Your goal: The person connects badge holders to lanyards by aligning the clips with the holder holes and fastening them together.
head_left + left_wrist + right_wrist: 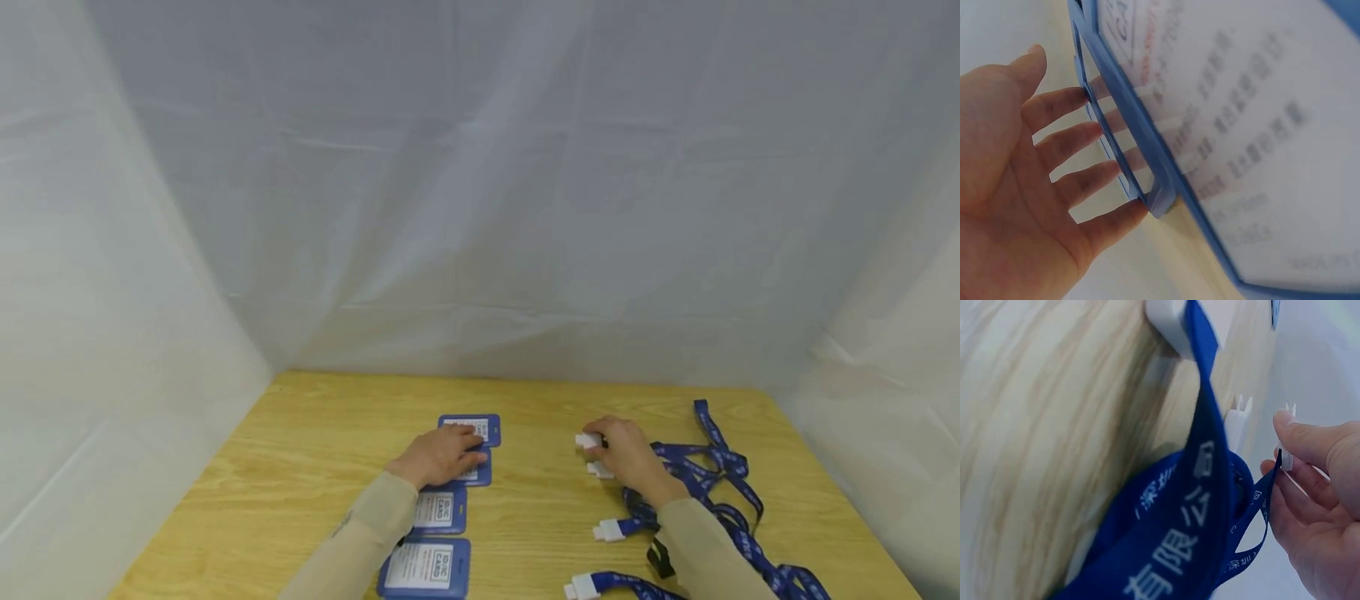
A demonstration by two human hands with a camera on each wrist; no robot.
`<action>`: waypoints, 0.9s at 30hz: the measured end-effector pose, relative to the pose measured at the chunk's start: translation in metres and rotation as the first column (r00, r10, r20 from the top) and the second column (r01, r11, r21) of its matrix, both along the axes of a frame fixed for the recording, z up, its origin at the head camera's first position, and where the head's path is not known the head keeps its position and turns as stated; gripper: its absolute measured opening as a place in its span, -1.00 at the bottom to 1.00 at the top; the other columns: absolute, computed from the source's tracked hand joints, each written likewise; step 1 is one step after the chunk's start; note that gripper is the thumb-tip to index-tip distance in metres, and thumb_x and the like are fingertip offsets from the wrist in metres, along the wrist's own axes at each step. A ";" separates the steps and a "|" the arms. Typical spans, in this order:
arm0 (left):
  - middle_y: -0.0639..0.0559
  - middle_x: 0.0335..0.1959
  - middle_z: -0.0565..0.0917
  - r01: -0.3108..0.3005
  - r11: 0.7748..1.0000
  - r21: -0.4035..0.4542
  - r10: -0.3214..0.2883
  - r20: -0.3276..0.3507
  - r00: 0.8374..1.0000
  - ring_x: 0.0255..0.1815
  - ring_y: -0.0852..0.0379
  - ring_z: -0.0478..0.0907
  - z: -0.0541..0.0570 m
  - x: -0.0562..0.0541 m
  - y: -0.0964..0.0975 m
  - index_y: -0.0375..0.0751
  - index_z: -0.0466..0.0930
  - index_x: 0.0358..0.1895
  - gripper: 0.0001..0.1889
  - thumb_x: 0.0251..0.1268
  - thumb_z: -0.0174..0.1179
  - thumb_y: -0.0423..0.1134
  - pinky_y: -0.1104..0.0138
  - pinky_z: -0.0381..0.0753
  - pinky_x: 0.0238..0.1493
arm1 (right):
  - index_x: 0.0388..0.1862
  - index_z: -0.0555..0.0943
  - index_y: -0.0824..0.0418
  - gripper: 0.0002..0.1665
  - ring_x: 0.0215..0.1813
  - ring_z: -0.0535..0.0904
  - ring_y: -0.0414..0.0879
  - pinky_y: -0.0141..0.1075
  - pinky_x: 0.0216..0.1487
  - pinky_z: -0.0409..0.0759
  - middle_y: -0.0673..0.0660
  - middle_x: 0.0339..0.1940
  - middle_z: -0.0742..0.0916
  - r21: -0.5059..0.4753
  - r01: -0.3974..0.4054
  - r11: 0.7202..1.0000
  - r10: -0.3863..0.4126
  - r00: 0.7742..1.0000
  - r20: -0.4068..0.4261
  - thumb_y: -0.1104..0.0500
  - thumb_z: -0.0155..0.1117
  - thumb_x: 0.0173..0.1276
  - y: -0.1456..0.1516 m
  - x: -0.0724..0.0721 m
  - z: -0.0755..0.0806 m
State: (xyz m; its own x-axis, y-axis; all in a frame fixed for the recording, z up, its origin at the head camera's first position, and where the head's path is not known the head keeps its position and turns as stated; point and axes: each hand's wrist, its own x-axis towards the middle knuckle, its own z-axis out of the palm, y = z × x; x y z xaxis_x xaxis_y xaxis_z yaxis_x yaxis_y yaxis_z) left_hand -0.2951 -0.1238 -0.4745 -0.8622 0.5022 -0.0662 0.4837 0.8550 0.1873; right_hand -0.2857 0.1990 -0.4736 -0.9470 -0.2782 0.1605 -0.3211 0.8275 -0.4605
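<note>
A booth-like workspace, pale sheeting (pixel 487 208) on three sides of a wood-grain table (pixel 300 467).

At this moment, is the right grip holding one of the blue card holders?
No, the right grip pinches a white clip with a blue strap hanging from it.

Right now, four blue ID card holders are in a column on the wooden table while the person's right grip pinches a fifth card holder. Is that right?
No: the right grip pinches a white lanyard clip, not a card holder, as the right wrist view shows. The four blue ID card holders are in a column on the wooden table.
</note>
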 end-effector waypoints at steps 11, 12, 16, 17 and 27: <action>-0.09 0.46 0.46 -0.029 1.000 -0.012 0.030 0.032 0.999 0.48 -0.16 0.36 0.001 0.000 0.003 -0.06 0.52 0.38 -0.45 0.53 0.02 0.17 -0.04 0.42 0.43 | 0.03 0.69 0.35 -0.68 0.00 0.71 0.11 -0.06 -0.02 0.72 0.24 -0.02 0.76 -0.045 0.012 0.999 -0.011 0.999 0.030 0.36 0.42 0.29 0.005 -0.005 -0.018; -0.09 0.46 0.46 -0.031 0.999 -0.013 0.031 0.032 0.999 0.48 -0.16 0.36 0.002 -0.001 0.003 -0.06 0.52 0.38 -0.45 0.53 0.02 0.17 -0.04 0.42 0.44 | 0.03 0.69 0.34 -0.68 -0.01 0.71 0.10 -0.07 -0.03 0.72 0.23 -0.03 0.76 -0.046 0.009 0.999 -0.008 1.000 0.026 0.37 0.42 0.29 0.005 -0.006 -0.019; -0.09 0.45 0.46 -0.031 0.999 -0.019 0.031 0.023 0.999 0.48 -0.15 0.37 0.002 -0.002 0.003 -0.06 0.53 0.37 -0.45 0.53 0.03 0.17 -0.03 0.43 0.43 | 0.01 0.69 0.34 -0.70 -0.05 0.71 0.06 -0.09 -0.07 0.72 0.22 -0.07 0.77 -0.046 -0.003 0.999 0.003 1.000 0.002 0.37 0.43 0.28 0.005 -0.010 -0.021; -0.08 0.45 0.46 -0.028 0.999 -0.018 0.028 0.022 0.999 0.48 -0.15 0.37 0.002 -0.002 0.003 -0.05 0.53 0.37 -0.45 0.53 0.02 0.17 -0.03 0.43 0.43 | 0.00 0.69 0.34 -0.70 -0.06 0.71 0.06 -0.09 -0.08 0.72 0.22 -0.07 0.77 -0.045 -0.005 0.999 0.005 1.000 -0.001 0.37 0.43 0.28 0.005 -0.011 -0.022; -0.09 0.44 0.47 0.004 1.000 -0.012 -0.004 0.010 1.000 0.47 -0.14 0.38 0.000 -0.002 0.007 -0.05 0.54 0.37 -0.47 0.54 0.02 0.17 -0.03 0.44 0.42 | -0.03 0.71 0.32 -0.72 -0.13 0.69 0.01 -0.14 -0.15 0.70 0.19 -0.12 0.77 -0.034 0.002 0.999 -0.002 1.000 -0.002 0.32 0.45 0.28 0.003 -0.016 -0.018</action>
